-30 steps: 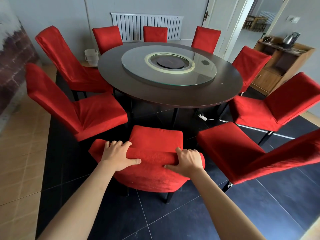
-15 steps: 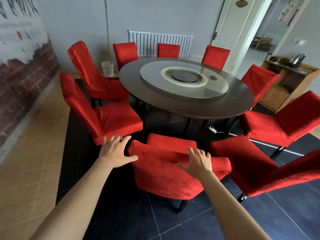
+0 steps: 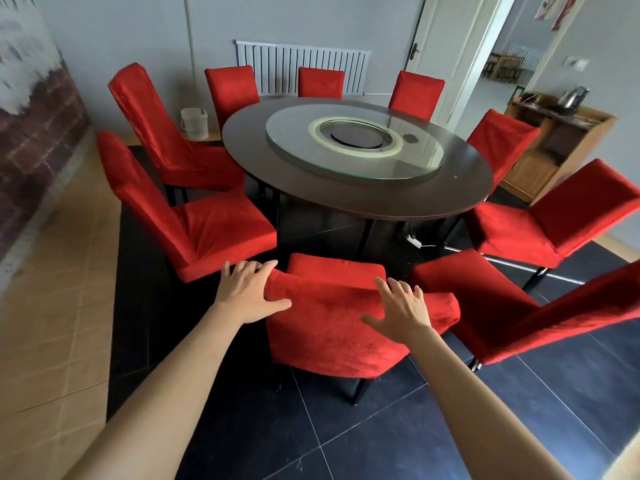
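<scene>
Chair: the red-covered chair (image 3: pixel 332 327) stands on the near side of the round table (image 3: pixel 363 202). Its seat points at the table's near rim and its backrest is on the side away from the table.
Left hand: the left hand (image 3: pixel 249 294) is spread flat at the backrest's left top corner. Its thumb lies on the fabric and nothing is clasped.
Right hand: the right hand (image 3: pixel 403 311) has straight, splayed fingers lying over the top edge towards the right corner. It holds nothing.
Neighbours: the left chair (image 3: pixel 214 230) and the right chair (image 3: pixel 485 299) flank the chair along the same side of the table, the right one close beside it.
Risk: a push with flat palms may skew the chair into the right chair, since neither hand steers it. The loose cover may also slide on the frame.
Change: a second ago both hands curled round the top of the backrest. Now they are open and the left hand sits further out at the corner.
</scene>
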`<action>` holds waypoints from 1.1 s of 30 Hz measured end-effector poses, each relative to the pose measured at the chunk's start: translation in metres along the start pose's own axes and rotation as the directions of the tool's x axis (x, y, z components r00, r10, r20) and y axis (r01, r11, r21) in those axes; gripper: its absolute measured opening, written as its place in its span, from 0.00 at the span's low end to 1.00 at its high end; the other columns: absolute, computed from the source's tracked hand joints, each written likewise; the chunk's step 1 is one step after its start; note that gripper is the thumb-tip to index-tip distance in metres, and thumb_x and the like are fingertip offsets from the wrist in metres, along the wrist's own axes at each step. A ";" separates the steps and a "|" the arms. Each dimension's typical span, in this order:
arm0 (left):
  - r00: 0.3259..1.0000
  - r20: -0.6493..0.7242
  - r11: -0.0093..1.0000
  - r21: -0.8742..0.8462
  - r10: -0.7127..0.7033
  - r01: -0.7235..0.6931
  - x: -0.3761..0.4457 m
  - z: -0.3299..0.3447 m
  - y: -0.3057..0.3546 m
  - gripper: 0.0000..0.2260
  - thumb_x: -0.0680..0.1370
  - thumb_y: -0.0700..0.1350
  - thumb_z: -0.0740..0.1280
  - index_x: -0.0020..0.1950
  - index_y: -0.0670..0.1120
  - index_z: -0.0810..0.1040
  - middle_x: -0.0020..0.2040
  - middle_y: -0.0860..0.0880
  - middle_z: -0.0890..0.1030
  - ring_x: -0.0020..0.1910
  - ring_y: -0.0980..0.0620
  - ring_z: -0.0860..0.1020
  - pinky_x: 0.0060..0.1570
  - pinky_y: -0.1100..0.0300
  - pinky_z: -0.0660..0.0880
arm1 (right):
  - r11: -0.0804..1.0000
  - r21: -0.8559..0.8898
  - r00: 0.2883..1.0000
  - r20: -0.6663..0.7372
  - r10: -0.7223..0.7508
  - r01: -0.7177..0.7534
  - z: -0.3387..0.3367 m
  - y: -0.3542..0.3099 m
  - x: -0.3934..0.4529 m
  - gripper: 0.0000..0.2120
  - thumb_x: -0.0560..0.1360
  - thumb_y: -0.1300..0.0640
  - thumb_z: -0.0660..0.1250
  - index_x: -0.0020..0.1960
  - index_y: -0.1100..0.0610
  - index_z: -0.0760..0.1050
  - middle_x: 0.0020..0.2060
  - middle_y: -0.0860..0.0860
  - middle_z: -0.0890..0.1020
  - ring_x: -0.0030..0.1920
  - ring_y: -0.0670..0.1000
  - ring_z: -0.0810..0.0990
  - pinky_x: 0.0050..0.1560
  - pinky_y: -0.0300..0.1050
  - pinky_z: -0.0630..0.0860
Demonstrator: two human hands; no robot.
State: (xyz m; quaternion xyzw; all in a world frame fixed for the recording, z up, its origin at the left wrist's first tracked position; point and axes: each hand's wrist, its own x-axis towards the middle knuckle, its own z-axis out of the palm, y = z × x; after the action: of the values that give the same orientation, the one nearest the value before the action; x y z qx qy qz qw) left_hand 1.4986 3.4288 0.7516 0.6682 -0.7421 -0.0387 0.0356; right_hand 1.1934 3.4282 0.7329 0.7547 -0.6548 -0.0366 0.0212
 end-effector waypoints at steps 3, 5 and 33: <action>1.000 0.018 1.000 -0.009 0.021 -0.021 0.007 0.004 0.017 0.41 0.69 0.73 0.60 0.76 0.56 0.56 0.72 0.49 0.66 0.72 0.47 0.61 0.71 0.42 0.50 | 0.999 0.001 0.998 0.049 0.038 -0.038 0.002 0.013 0.002 0.45 0.70 0.28 0.60 0.77 0.52 0.52 0.72 0.53 0.65 0.72 0.56 0.62 0.71 0.61 0.56; 0.999 0.033 0.999 -0.014 0.042 -0.041 0.011 0.009 0.029 0.40 0.70 0.72 0.60 0.76 0.56 0.56 0.72 0.49 0.66 0.72 0.47 0.61 0.71 0.42 0.50 | 0.997 0.008 0.993 0.092 0.070 -0.071 0.005 0.023 0.002 0.44 0.70 0.28 0.60 0.76 0.51 0.54 0.70 0.53 0.67 0.71 0.56 0.63 0.70 0.61 0.56; 0.991 0.121 0.993 0.095 0.054 -0.066 0.036 0.038 0.060 0.28 0.76 0.69 0.53 0.73 0.59 0.61 0.66 0.48 0.71 0.67 0.46 0.66 0.69 0.43 0.53 | 0.981 0.155 0.993 0.009 0.117 -0.117 0.025 0.026 -0.009 0.31 0.74 0.31 0.58 0.71 0.46 0.63 0.57 0.51 0.73 0.62 0.55 0.68 0.69 0.60 0.55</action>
State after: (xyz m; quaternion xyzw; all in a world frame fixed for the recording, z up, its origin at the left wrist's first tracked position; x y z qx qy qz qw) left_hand 1.4314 3.3997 0.7199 0.6429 -0.7638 -0.0405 -0.0404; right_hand 1.1647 3.4337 0.7104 0.7142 -0.6989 0.0159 -0.0353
